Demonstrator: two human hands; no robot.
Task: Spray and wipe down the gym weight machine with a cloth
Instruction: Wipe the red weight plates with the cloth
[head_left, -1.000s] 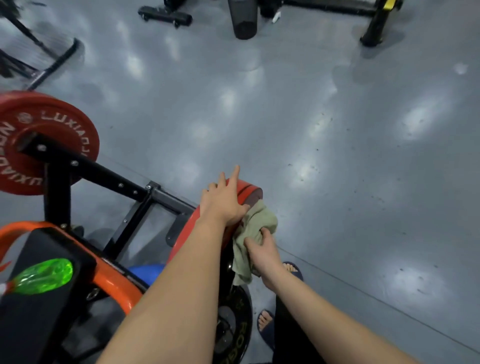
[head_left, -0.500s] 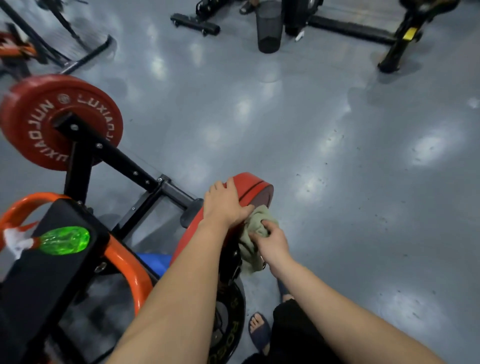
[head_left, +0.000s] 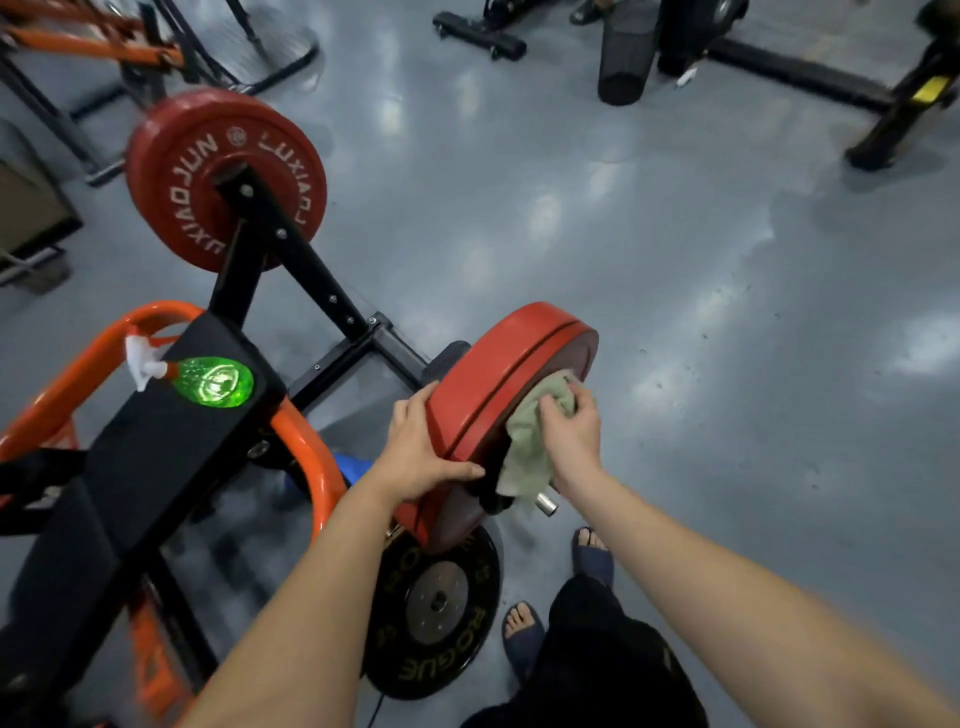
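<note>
A red weight plate sits on the near sleeve of the black and orange weight machine. My left hand grips the plate's rim, thumb across the edge. My right hand holds a pale green cloth against the plate's outer face; the cloth hangs down toward the steel sleeve end. A green spray bottle with a white trigger stands on the machine's black pad. A second red plate is on the far arm.
A black plate leans below the red one, near my sandalled feet. A black mesh bin and other machine bases stand at the far side of the grey floor. Orange equipment is at the upper left.
The view has risen and pulled back. My right hand has moved the cloth up along the plate's outer face. My left hand has shifted from the plate's top to gripping its near rim.
</note>
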